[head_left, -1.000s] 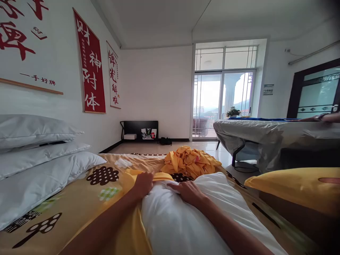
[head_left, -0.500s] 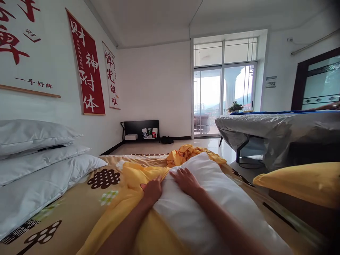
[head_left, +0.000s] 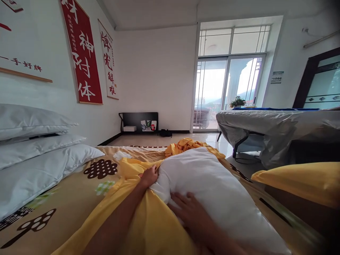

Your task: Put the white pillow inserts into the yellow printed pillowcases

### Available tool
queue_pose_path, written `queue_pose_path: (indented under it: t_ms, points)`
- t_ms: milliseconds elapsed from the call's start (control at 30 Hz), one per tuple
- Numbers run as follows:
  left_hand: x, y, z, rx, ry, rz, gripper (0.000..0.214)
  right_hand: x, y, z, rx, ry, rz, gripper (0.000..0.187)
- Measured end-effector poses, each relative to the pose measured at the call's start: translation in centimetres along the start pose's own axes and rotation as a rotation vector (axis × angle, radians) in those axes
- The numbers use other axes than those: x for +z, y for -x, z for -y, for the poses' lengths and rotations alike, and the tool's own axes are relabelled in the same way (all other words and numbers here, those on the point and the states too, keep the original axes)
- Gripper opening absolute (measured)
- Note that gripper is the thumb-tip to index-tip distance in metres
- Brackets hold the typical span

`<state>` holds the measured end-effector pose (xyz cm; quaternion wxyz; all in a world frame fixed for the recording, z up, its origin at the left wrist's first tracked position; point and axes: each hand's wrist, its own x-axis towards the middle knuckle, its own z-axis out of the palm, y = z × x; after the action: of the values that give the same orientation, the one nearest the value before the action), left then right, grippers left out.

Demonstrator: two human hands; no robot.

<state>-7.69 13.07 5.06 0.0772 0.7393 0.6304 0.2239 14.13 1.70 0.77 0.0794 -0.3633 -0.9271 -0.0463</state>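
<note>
A white pillow (head_left: 212,180) lies in front of me, its left edge against a yellow pillowcase (head_left: 156,221). My left hand (head_left: 150,176) is closed on the pillowcase's edge, beside the pillow's left corner. Flat on the pillow's near left part rests my right hand (head_left: 187,209), slightly blurred, with its fingers stretched out and nothing gripped. How much of the pillow is inside the pillowcase cannot be made out. Just beyond the pillow is a crumpled heap of yellow cloth (head_left: 183,146).
White pillows (head_left: 39,156) are stacked at the left on a patterned brown sheet (head_left: 79,193). At the right sits a yellow pillow (head_left: 297,179). A plastic-covered table (head_left: 255,122) stands behind it. Near the far wall is a low black shelf (head_left: 138,118).
My right hand has slid toward me, from the pillow's far left edge to its nearer part. My left hand still grips the pillowcase. The view has tilted down a little.
</note>
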Motion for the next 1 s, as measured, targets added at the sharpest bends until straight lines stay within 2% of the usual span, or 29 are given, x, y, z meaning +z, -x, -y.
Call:
queue_pose_path:
  t_ms: [67, 167, 267, 333, 367, 433, 500, 567, 633, 700, 800, 900, 1000]
  points:
    - [-1.6, 3.0, 0.1, 0.084, 0.040, -0.018, 0.034, 0.8, 0.0, -0.2, -0.042, 0.050, -0.081, 0.060]
    - [-3.4, 10.2, 1.6, 0.316, 0.029, -0.118, 0.039, 1.3, 0.4, -0.4, -0.096, 0.156, -0.236, 0.046]
    - [-3.5, 17.4, 4.0, 0.695, -0.224, -0.172, 0.052, 0.7, 0.0, -0.3, -0.133, 0.187, -0.303, 0.042]
    - [-2.6, 20.1, 5.3, 0.912, -0.350, -0.255, 0.051, -0.7, -1.1, 0.1, -0.129, 0.177, -0.288, 0.043]
    - [-2.1, 20.6, 5.6, 0.973, -0.398, -0.291, 0.048, -1.7, -1.8, 0.4, -0.121, 0.171, -0.281, 0.044]
    - [-1.0, 20.2, 5.8, 0.983, -0.477, -0.343, 0.045, -3.9, -3.3, 1.1, -0.094, 0.158, -0.281, 0.046]
    - [-0.3, 18.7, 5.3, 0.938, -0.498, -0.417, 0.035, -5.7, -4.6, 1.7, -0.070, 0.144, -0.284, 0.051]
    - [0.0, 17.1, 4.4, 0.967, -0.434, -0.509, 0.014, -6.2, -5.2, 2.2, -0.065, 0.146, -0.282, 0.053]
    - [0.1, 16.2, 3.1, 1.072, -0.363, -0.524, 0.009, -5.2, -5.2, 2.4, -0.076, 0.175, -0.271, 0.044]
    - [0.2, 16.3, 1.8, 1.161, -0.314, -0.482, 0.009, -3.2, -5.1, 2.5, -0.099, 0.226, -0.249, 0.025]
    - [1.4, 17.1, 0.3, 1.214, -0.232, -0.471, 0.008, -0.5, -5.8, 2.6, -0.153, 0.296, -0.222, 0.012]
    - [4.0, 16.9, -0.6, 1.217, -0.202, -0.453, 0.007, -0.2, -7.6, 2.7, -0.164, 0.344, -0.222, 0.014]
    - [6.5, 16.0, -1.0, 1.115, -0.232, -0.330, 0.007, -0.7, -8.8, 2.1, -0.123, 0.364, -0.186, 0.017]
